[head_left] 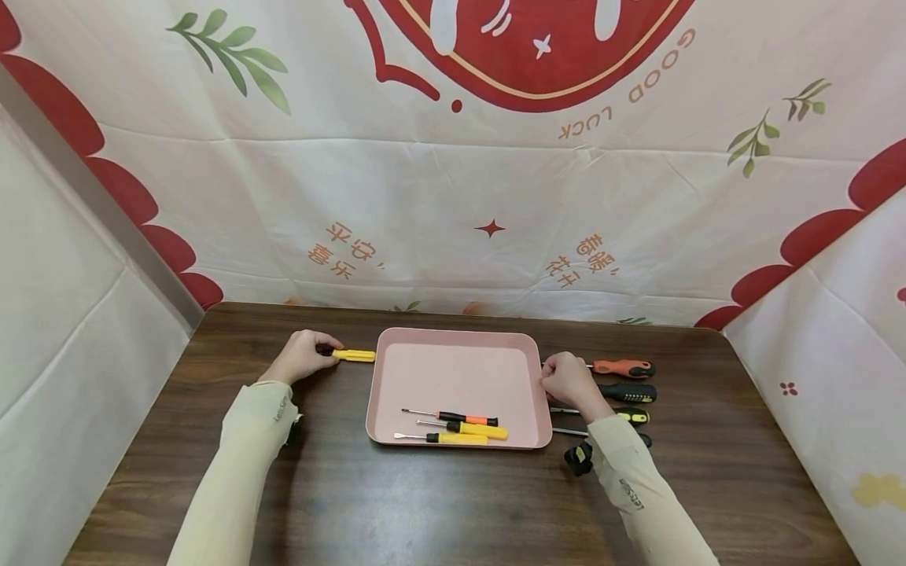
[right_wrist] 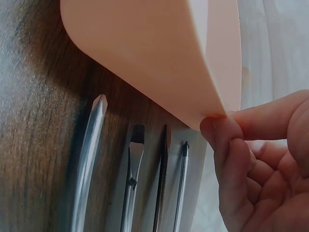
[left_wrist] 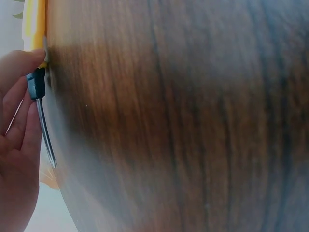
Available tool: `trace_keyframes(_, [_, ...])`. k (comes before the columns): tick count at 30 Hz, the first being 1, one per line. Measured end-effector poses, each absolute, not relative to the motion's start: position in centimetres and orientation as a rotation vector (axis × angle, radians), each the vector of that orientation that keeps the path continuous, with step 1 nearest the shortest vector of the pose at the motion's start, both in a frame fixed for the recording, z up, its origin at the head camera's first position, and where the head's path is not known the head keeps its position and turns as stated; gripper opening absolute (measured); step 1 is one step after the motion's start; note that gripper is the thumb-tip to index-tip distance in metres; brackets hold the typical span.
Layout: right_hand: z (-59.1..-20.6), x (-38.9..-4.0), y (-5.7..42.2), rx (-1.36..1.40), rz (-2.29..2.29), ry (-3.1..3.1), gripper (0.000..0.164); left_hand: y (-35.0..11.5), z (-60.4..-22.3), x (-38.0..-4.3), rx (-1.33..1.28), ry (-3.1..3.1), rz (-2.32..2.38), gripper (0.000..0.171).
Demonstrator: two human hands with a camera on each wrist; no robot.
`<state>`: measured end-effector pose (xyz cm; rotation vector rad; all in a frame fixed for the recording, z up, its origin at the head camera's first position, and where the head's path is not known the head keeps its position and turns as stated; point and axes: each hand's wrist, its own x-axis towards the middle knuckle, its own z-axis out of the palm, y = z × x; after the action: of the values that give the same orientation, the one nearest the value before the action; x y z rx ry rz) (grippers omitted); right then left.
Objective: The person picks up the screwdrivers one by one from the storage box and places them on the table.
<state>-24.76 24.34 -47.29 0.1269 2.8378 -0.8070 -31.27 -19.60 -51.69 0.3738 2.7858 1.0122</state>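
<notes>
Left of the tray, my left hand (head_left: 300, 356) pinches a yellow-handled screwdriver (head_left: 354, 356) between thumb and fingers. In the left wrist view the grip is at the lower end of its yellow handle (left_wrist: 36, 24), by the black collar, and the metal shaft points back along the palm. My right hand (head_left: 569, 381) pinches the right rim of a pink tray (head_left: 453, 377) between thumb and bent forefinger, plain in the right wrist view at the tray wall (right_wrist: 140, 53). Near the tray's front edge lie a screwdriver with a black and orange handle (head_left: 467, 417) and two yellow-handled screwdrivers (head_left: 481, 430).
Several larger screwdrivers lie side by side right of the tray, tips toward it, among them an orange-handled one (head_left: 623, 368) and a black-handled one (head_left: 628, 392). My right forearm partly covers them. A printed cloth (head_left: 453, 196) hangs behind the wooden table (head_left: 425, 503).
</notes>
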Motion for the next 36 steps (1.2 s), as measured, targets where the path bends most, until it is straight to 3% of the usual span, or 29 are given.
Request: trace_keyframes(36, [-46.82,-24.53,24.1,0.144,-0.766,2.841,0.017,-19.22,-51.26,-30.9,0.454,2.784,0.981,0.025])
